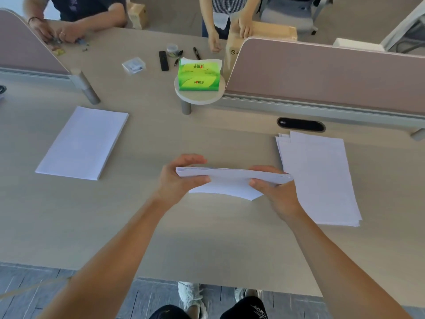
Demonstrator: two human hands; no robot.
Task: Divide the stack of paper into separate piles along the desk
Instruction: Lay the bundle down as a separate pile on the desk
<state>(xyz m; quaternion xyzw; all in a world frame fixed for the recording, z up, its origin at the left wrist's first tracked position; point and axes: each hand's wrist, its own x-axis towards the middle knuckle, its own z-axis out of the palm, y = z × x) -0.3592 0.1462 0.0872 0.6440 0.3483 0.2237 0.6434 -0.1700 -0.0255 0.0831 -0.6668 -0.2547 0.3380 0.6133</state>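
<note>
Above the desk [207, 238], left hand [177, 180], right hand [276, 194] both gripping a paper bundle [230, 180] (slightly bowed).

Bright, even light, perhaps from overhead; my hands [181, 178] cast only faint shadows on the table [207, 238]. Everything looks slightly soft, and far edges bow outward.

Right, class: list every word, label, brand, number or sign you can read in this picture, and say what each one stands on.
Green tissue pack: red brand lettering on its top and front faces, too blurred to read.
Cardboard box: a round black prohibition-style symbol, then a letter cut off by the divider, possibly "P".
Paper piles on the desk: no legible text.
Sheets held in left hand and right hand: no legible text.
</note>
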